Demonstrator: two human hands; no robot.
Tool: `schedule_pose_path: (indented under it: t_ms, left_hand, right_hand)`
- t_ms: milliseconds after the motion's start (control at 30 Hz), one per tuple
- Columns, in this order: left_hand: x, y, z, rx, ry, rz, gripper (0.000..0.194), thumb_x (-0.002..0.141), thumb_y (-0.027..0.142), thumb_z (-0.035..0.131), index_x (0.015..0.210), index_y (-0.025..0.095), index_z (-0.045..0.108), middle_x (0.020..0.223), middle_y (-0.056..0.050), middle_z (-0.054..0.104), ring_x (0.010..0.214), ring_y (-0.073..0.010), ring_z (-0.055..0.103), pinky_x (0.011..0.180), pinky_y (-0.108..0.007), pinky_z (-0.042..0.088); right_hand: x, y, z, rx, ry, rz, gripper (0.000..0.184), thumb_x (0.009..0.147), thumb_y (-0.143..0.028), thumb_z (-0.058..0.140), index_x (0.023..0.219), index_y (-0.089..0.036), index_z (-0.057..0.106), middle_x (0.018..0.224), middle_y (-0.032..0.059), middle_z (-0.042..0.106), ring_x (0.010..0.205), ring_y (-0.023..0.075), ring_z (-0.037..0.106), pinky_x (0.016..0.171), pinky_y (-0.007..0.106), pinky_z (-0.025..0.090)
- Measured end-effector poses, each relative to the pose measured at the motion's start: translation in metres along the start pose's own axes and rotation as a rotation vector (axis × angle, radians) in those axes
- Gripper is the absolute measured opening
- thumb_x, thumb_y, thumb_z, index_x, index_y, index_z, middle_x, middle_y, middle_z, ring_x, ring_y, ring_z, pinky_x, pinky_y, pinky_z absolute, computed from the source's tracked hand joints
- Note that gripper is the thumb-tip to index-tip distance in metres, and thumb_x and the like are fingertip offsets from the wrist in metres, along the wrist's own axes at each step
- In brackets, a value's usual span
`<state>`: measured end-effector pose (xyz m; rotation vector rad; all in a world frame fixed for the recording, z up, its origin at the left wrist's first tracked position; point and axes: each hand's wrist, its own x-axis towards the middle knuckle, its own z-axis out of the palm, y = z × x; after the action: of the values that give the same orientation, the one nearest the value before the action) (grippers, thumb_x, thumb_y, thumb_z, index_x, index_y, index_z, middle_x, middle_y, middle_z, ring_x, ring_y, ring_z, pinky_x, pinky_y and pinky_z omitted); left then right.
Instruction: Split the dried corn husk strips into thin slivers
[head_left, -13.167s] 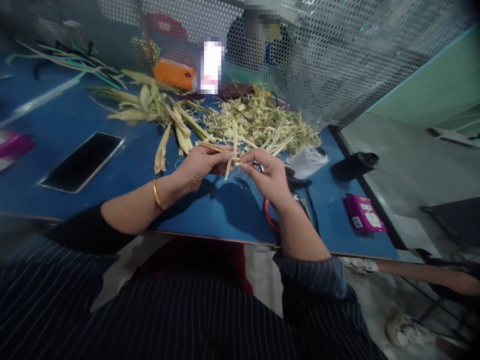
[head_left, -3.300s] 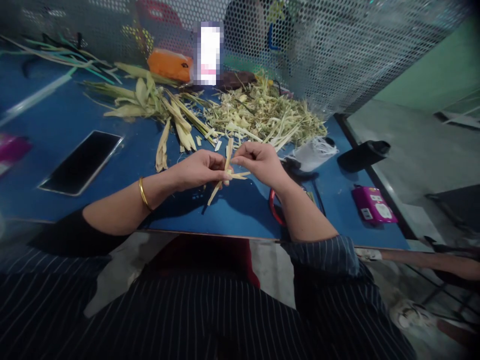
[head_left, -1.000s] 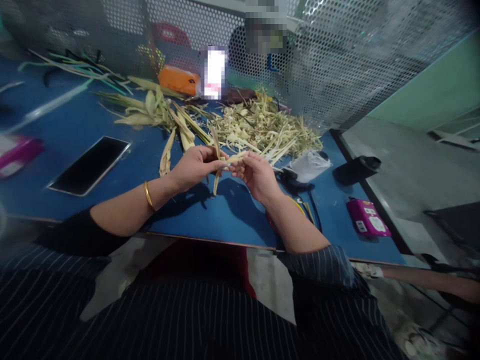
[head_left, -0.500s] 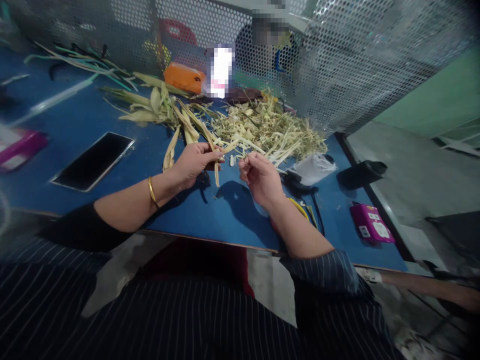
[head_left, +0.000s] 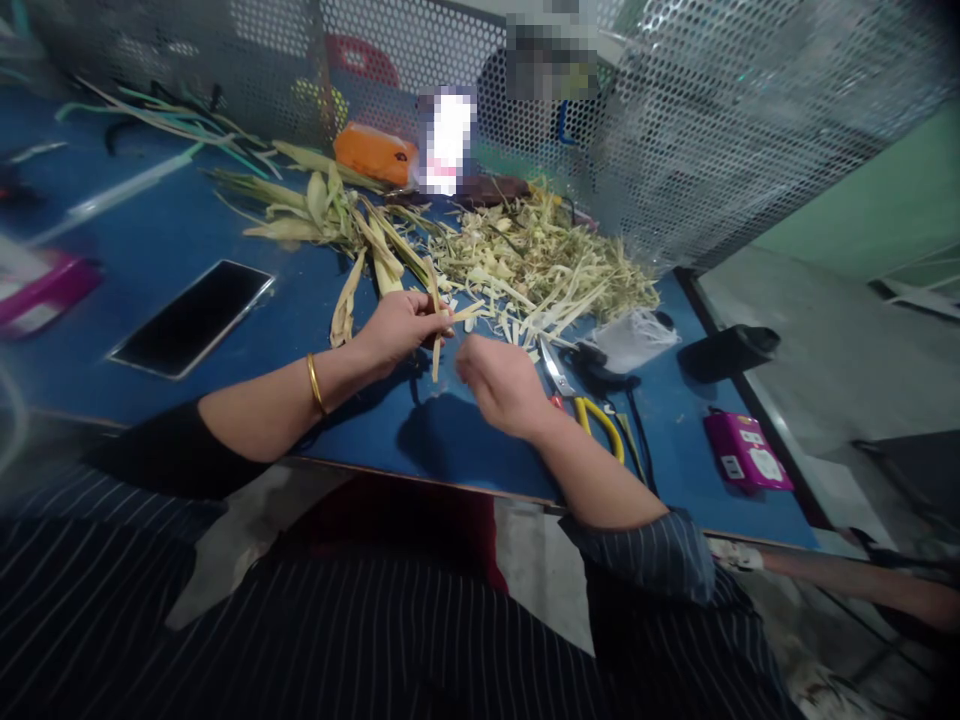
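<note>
My left hand (head_left: 401, 328) pinches dried corn husk strips (head_left: 436, 362) between thumb and fingers; one strip stands upright and another sticks out to the right. Just right of it, my right hand (head_left: 506, 388) is closed with its back turned up. Whatever its fingertips may hold is hidden. Beside the right hand lie scissors (head_left: 556, 368) with a metal blade showing, and a yellow looped handle (head_left: 601, 425). Beyond both hands spreads a heap of shredded husk (head_left: 525, 250). Whole husk leaves (head_left: 319, 212) lie to its left.
On the blue table (head_left: 360, 425) are a dark phone (head_left: 193, 318), an orange packet (head_left: 375, 153), a white crumpled bundle (head_left: 636, 340), a black cylinder (head_left: 727, 352) and a magenta box (head_left: 746, 450). A perforated metal screen (head_left: 675, 130) borders the far side. Another person's arm (head_left: 855, 580) shows at lower right.
My right hand has turned over, back upward, and moved slightly left and nearer me, uncovering the scissors. My left hand keeps its pinch on the husk strips.
</note>
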<state>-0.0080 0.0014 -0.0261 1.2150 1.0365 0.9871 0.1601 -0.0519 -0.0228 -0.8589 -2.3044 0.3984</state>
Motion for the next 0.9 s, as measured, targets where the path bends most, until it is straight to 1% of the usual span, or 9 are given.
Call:
schedule_pose_path:
  t_ms: [67, 133, 167, 233, 333, 467, 600, 767, 900]
  left_hand:
    - [-0.001, -0.001, 0.001, 0.051, 0.012, 0.030, 0.016, 0.066, 0.022, 0.075, 0.074, 0.011, 0.067, 0.062, -0.002, 0.065, 0.058, -0.0106, 0.058, 0.056, -0.022, 0.046]
    - [-0.001, -0.002, 0.000, 0.126, -0.016, 0.070, 0.017, 0.065, 0.024, 0.076, 0.072, 0.011, 0.067, 0.062, -0.002, 0.065, 0.057, -0.0110, 0.058, 0.056, -0.022, 0.045]
    - [-0.001, -0.003, -0.001, 0.159, -0.053, 0.087, 0.017, 0.066, 0.025, 0.075, 0.072, 0.011, 0.068, 0.062, -0.002, 0.065, 0.057, -0.0109, 0.057, 0.056, -0.022, 0.045]
    - [-0.001, -0.004, -0.003, 0.192, -0.167, 0.086, 0.017, 0.067, 0.026, 0.075, 0.072, 0.011, 0.069, 0.063, -0.003, 0.066, 0.056, -0.0108, 0.057, 0.056, -0.023, 0.046]
    - [-0.003, -0.002, -0.006, 0.187, -0.319, 0.021, 0.018, 0.068, 0.027, 0.075, 0.077, 0.012, 0.069, 0.066, -0.005, 0.068, 0.056, -0.0115, 0.059, 0.057, -0.025, 0.048]
    - [-0.006, 0.003, -0.005, 0.257, -0.427, 0.059, 0.019, 0.065, 0.022, 0.079, 0.074, 0.014, 0.063, 0.063, -0.001, 0.063, 0.055, -0.0098, 0.056, 0.054, -0.023, 0.044]
    - [-0.009, 0.010, -0.004, 0.247, -0.530, 0.053, 0.023, 0.066, 0.023, 0.080, 0.075, 0.012, 0.062, 0.066, -0.001, 0.064, 0.060, -0.0100, 0.058, 0.059, -0.023, 0.046]
    - [-0.010, 0.014, -0.003, 0.045, -0.421, 0.087, 0.034, 0.062, 0.025, 0.084, 0.089, 0.012, 0.066, 0.077, -0.003, 0.069, 0.070, -0.0134, 0.065, 0.069, -0.027, 0.053]
    - [-0.005, 0.011, -0.003, -0.054, -0.196, 0.124, 0.033, 0.064, 0.030, 0.083, 0.087, 0.011, 0.069, 0.077, -0.003, 0.069, 0.070, -0.0136, 0.065, 0.072, -0.028, 0.054]
  right_hand:
    - [-0.001, -0.002, 0.004, -0.095, -0.046, -0.111, 0.017, 0.090, -0.018, 0.038, 0.076, -0.023, 0.047, 0.071, 0.0032, 0.055, 0.066, 0.0173, 0.045, 0.065, 0.033, 0.038]
    - [0.000, -0.003, 0.005, -0.020, -0.054, -0.120, 0.017, 0.090, -0.018, 0.038, 0.077, -0.023, 0.047, 0.072, 0.0032, 0.055, 0.067, 0.0173, 0.047, 0.066, 0.033, 0.039]
    - [0.000, -0.003, 0.004, 0.073, -0.017, -0.080, 0.018, 0.092, -0.020, 0.037, 0.078, -0.023, 0.048, 0.073, 0.0031, 0.055, 0.068, 0.0169, 0.049, 0.068, 0.033, 0.041]
    - [0.001, -0.001, -0.003, 0.317, 0.133, 0.047, 0.020, 0.096, -0.027, 0.038, 0.080, -0.023, 0.049, 0.075, 0.0026, 0.056, 0.071, 0.0159, 0.053, 0.072, 0.033, 0.044]
    - [0.005, 0.006, -0.015, 0.645, 0.346, 0.206, 0.023, 0.096, -0.037, 0.046, 0.078, -0.023, 0.051, 0.074, 0.0006, 0.056, 0.071, 0.0144, 0.056, 0.074, 0.032, 0.047]
    - [0.009, 0.017, -0.018, 0.895, 0.322, 0.353, 0.025, 0.089, -0.043, 0.059, 0.075, -0.022, 0.053, 0.075, -0.0008, 0.058, 0.070, 0.0126, 0.058, 0.071, 0.029, 0.049]
    - [0.010, 0.028, -0.013, 1.146, 0.284, 0.483, 0.023, 0.084, -0.037, 0.065, 0.074, -0.020, 0.054, 0.076, -0.0012, 0.061, 0.071, 0.0113, 0.062, 0.068, 0.025, 0.051]
    - [0.010, 0.039, -0.009, 1.333, 0.317, 0.771, 0.012, 0.082, -0.020, 0.062, 0.073, -0.018, 0.054, 0.069, -0.0019, 0.063, 0.062, 0.0092, 0.062, 0.061, 0.022, 0.053]
    - [0.010, 0.037, -0.004, 1.303, 0.251, 0.850, 0.011, 0.080, -0.020, 0.061, 0.074, -0.018, 0.052, 0.068, -0.0017, 0.062, 0.064, 0.0101, 0.064, 0.062, 0.022, 0.052]
